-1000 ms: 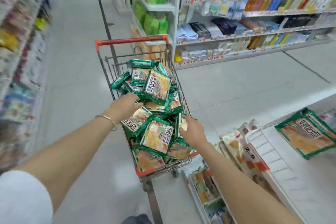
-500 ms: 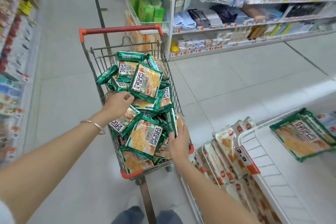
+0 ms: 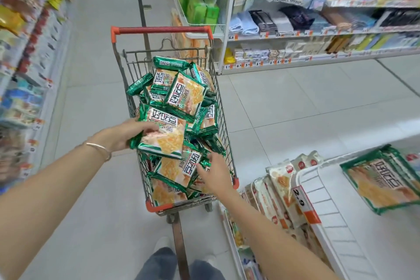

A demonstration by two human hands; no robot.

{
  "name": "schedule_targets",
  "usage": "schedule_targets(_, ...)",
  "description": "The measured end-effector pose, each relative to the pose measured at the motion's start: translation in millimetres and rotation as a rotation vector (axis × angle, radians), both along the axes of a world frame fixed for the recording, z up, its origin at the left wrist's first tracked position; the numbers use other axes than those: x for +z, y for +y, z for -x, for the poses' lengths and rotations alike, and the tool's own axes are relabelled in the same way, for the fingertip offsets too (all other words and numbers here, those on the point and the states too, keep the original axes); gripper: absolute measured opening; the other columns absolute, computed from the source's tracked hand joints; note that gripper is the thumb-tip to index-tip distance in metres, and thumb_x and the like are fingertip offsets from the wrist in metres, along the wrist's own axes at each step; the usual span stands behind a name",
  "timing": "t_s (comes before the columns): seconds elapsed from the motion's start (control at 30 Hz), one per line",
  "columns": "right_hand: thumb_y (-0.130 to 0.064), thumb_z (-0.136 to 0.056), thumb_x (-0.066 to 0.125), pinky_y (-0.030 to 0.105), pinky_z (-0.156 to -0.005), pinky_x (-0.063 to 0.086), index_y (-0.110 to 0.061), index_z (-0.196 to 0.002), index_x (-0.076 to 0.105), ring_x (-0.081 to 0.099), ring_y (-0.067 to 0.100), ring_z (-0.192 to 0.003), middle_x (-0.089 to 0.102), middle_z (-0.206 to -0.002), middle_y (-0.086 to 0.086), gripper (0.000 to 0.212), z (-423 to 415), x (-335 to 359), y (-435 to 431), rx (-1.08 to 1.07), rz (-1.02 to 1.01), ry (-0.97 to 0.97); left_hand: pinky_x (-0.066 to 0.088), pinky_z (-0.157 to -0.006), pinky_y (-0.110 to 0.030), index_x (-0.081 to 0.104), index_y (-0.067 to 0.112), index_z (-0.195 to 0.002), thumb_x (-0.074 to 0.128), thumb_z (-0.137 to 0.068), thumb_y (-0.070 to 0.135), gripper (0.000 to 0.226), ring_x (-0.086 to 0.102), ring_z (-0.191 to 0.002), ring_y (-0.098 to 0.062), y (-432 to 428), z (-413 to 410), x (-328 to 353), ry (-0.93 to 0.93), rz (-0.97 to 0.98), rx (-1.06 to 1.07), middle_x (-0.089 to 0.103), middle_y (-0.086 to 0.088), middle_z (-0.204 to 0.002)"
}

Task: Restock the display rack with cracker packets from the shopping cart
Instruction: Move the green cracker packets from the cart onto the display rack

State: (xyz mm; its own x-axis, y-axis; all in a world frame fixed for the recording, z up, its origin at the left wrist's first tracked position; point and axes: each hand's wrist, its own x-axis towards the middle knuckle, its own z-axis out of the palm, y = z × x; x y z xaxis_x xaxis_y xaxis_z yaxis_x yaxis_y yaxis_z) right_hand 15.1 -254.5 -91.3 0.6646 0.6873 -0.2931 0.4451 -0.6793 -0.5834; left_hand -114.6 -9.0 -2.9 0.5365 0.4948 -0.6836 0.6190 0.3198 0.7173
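We stand in a shop aisle on pale grey floor tiles (image 3: 295,107), with stocked shelves (image 3: 318,34) ahead on the right and blurred shelving (image 3: 27,52) on the left. The wire shopping cart (image 3: 161,29) before us carries a heap of green cracker packets (image 3: 186,95). Our left hand (image 3: 127,136) grips the lifted packet (image 3: 163,136) by its edge, above the heap. Our right hand (image 3: 213,175) is spread, fingers straight, touching packets at the cart's near right corner. A lone packet (image 3: 384,182) lies flat on the white display rack (image 3: 329,207) at our right.
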Motion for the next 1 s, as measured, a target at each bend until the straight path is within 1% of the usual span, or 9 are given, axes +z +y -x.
schedule_targets(0.07, -0.058, -0.096, 0.048, 0.042, -0.104, 0.042, -0.006, -0.104, 0.059, 0.062, 0.024, -0.106, 0.062, -0.087, 0.006, 0.054, 13.0, -17.3, 7.2, -0.044, 0.259, 0.278, 0.061, -0.059, -0.034, 0.052, -0.003, -0.13, 0.075, -0.085, 0.018, 0.054, 0.071, -0.07, -0.025, 10.6, 16.5, -1.0, 0.0, -0.082, 0.078, 0.074, -0.015, -0.09)
schedule_targets(0.2, -0.048, -0.094, 0.061, 0.038, -0.087, 0.056, -0.003, -0.148, 0.036, 0.061, 0.029, -0.109, 0.043, -0.149, 0.015, 0.074, 39.1, -45.5, 25.5, -0.404, 0.158, 0.95, 0.059, -0.056, -0.03, 0.059, 0.007, -0.122, 0.08, -0.081, 0.015, 0.047, 0.071, -0.07, -0.023, 8.3, 34.8, -1.3, -0.059, -0.203, 0.18, 0.075, -0.015, -0.098)
schedule_targets(0.3, -0.021, -0.093, 0.068, 0.025, -0.058, 0.057, -0.003, -0.13, 0.054, 0.061, 0.022, -0.094, 0.048, -0.142, 0.015, 0.044, 42.6, -40.0, 31.2, -0.655, -0.058, 1.241, 0.057, -0.05, -0.026, 0.061, 0.008, -0.122, 0.081, -0.081, 0.015, 0.047, 0.072, -0.069, -0.021, -0.7, 36.7, -3.2, -0.091, -0.252, 0.243, 0.076, -0.012, -0.096)
schedule_targets(0.43, -0.01, -0.089, 0.071, 0.021, -0.072, 0.053, -0.002, -0.109, 0.063, 0.061, 0.018, -0.089, 0.064, -0.118, 0.015, 0.023, 27.7, -19.9, 20.9, -0.598, -0.162, 1.314, 0.056, -0.052, -0.025, 0.06, 0.008, -0.126, 0.081, -0.081, 0.016, 0.05, 0.073, -0.067, -0.017, -9.6, 33.8, -8.7, -0.116, -0.264, 0.291, 0.076, -0.009, -0.096)
schedule_targets(0.53, -0.012, -0.089, 0.071, 0.039, -0.077, 0.062, 0.003, -0.115, 0.061, 0.069, 0.029, -0.096, 0.067, -0.11, 0.018, 0.031, 1.5, -4.8, 2.7, -0.549, -0.258, 1.164, 0.057, -0.054, -0.027, 0.058, 0.008, -0.128, 0.08, -0.082, 0.017, 0.051, 0.074, -0.067, -0.015, -15.3, 25.3, -10.1, -0.139, -0.188, 0.301, 0.076, -0.008, -0.095)
schedule_targets(0.7, -0.022, -0.089, 0.071, 0.03, -0.057, 0.056, 0.003, -0.111, 0.066, 0.071, 0.026, -0.08, 0.073, -0.099, 0.017, 0.033, -47.6, 24.0, -39.2, -0.659, -0.495, 0.887, 0.046, -0.107, -0.052, 0.032, 0.014, -0.154, 0.088, -0.066, 0.034, 0.106, 0.062, -0.121, -0.031, -23.3, 2.3, -12.2, -0.157, -0.137, 0.218, 0.061, -0.016, -0.137)
schedule_targets(0.83, -0.03, -0.098, 0.059, 0.048, -0.094, 0.054, -0.004, -0.11, 0.066, 0.068, 0.035, -0.107, 0.07, -0.116, 0.021, 0.03, -50.5, 48.1, -47.5, -0.703, -0.651, 0.912, 0.022, -0.121, -0.048, 0.014, 0.017, -0.16, 0.072, -0.091, 0.028, 0.091, 0.028, -0.148, -0.031, -47.1, -29.1, -3.6, -0.12, -0.173, 0.046, 0.025, -0.011, -0.164)
schedule_targets(0.93, -0.044, -0.102, 0.048, 0.056, -0.102, 0.048, -0.01, -0.112, 0.062, 0.068, 0.034, -0.107, 0.072, -0.115, 0.018, 0.038, -32.4, 62.0, -39.2, -0.719, -0.69, 0.98, 0.03, -0.113, -0.051, 0.036, 0.014, -0.153, 0.077, -0.084, 0.041, 0.084, 0.04, -0.14, -0.034, -60.6, -50.9, -0.7, -0.102, 0.022, -0.133, 0.042, -0.018, -0.154)
schedule_targets(1.0, -0.052, -0.103, 0.04, 0.056, -0.1, 0.049, -0.011, -0.116, 0.06, 0.069, 0.034, -0.107, 0.072, -0.115, 0.017, 0.047, -15.6, 71.5, -37.9, -0.744, -0.723, 1.04, 0.047, -0.093, -0.046, 0.058, 0.009, -0.119, 0.082, -0.074, 0.05, 0.066, 0.061, -0.104, -0.032, -72.7, -60.1, 8.9, -0.077, 0.111, -0.209, 0.066, -0.022, -0.113)
